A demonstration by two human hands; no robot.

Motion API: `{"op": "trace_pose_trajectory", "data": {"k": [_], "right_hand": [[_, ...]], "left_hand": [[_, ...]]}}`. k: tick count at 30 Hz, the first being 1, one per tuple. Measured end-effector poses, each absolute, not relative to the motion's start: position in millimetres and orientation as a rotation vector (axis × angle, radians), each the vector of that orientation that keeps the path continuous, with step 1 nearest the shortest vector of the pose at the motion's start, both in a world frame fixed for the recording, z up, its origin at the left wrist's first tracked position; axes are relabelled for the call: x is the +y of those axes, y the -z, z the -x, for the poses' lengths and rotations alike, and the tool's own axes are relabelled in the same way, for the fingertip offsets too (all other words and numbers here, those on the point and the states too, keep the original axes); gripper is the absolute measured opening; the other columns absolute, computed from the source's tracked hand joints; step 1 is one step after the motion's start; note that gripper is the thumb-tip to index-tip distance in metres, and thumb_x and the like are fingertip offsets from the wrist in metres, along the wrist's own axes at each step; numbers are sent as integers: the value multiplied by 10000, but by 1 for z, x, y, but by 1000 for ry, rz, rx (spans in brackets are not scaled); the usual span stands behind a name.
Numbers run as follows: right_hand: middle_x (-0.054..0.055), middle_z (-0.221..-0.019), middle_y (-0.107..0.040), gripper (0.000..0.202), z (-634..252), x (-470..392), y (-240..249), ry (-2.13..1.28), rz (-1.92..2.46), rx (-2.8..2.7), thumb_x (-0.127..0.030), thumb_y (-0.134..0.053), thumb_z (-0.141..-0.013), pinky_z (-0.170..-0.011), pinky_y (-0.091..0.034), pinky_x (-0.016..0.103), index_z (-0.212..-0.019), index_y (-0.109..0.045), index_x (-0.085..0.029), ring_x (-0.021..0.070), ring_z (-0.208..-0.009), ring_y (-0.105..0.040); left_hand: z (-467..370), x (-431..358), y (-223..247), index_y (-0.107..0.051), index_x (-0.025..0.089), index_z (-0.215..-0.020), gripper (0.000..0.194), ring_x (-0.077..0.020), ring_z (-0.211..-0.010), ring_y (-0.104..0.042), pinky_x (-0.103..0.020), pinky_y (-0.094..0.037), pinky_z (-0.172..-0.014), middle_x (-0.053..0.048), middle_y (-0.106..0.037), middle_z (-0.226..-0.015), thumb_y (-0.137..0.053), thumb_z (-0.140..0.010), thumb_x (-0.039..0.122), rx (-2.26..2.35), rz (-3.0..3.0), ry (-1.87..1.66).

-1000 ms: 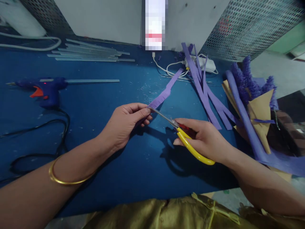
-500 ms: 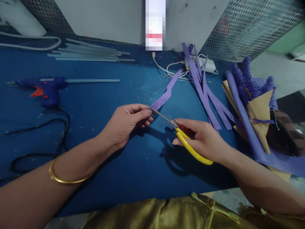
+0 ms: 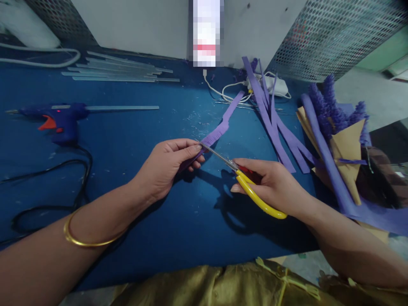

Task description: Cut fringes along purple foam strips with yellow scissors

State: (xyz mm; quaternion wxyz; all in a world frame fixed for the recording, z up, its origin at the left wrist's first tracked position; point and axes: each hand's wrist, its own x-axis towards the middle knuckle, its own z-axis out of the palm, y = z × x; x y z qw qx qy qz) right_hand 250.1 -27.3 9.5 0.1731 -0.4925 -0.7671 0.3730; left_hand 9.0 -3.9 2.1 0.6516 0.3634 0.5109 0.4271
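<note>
Near the middle of the surface (image 3: 204,238), just toward nine o'clock: left hand (image 3: 175,157) pinches the purple strip (image 3: 216,134) between thumb and fingers. Strip runs from that pinch toward one o'clock, fine slits along its nearer stretch, far end looking smooth. Toward four o'clock, right hand (image 3: 272,178) grips the scissors (image 3: 242,180) by the handles, blades pointing to ten o'clock and meeting the strip beside the left thumb.

Change noted: compared with half a second ago, a thin blade tip now shows past the thumb's end, and a little more purple is visible below the left hand. Both hands otherwise keep their places.

Interpretation: the blades probably lie across the strip for another small snip, so the slitting seems partway along. How much uncut length remains is unclear; the left hand hides part of the strip.

Nearby, unchanged: glue gun (image 3: 65,123) at nine to ten o'clock, loose strips (image 3: 263,108) at two, wrapped flowers (image 3: 347,140) at three.
</note>
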Motion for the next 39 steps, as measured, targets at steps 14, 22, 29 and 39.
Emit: {"op": "trace_pose_trajectory", "data": {"k": [14,22,29,39], "right_hand": [[-22,-766,-569,522,-253,-26,-4,-1220,1392,-2090,-455,-745,-839,-580,-388,250,-1280,-652,-194,130,-645,-459],[11,-842,-663,463,-251,-25,-4,-1057,1384,-2166,-462,-744,-836,-620,-432,257,-1217,-684,-206,151,-684,-549],[29,-833,-658,522,-247,-24,-9,-885,1421,-2256,-517,-749,-804,-574,-432,257,-1219,-690,-205,162,-666,-558],[23,-837,-678,493,-250,-27,-5,-946,1394,-2234,-493,-746,-825,-608,-445,265,-1223,-677,-209,175,-712,-586]], "left_hand": [[-8,-3,0,-755,160,-755,102,-64,-552,-582,-154,-444,-527,4,-687,-657,-787,-756,257,1151,-842,-961],[-8,-4,1,-762,159,-760,95,-69,-541,-589,-159,-448,-520,-2,-699,-651,-787,-744,249,1175,-860,-977],[-9,-3,2,-754,146,-730,73,-66,-549,-577,-159,-438,-524,-1,-681,-639,-777,-734,215,1174,-857,-1028],[-9,-3,2,-753,149,-722,76,-69,-547,-577,-165,-440,-522,-4,-682,-634,-779,-734,219,1172,-857,-1023]]}}
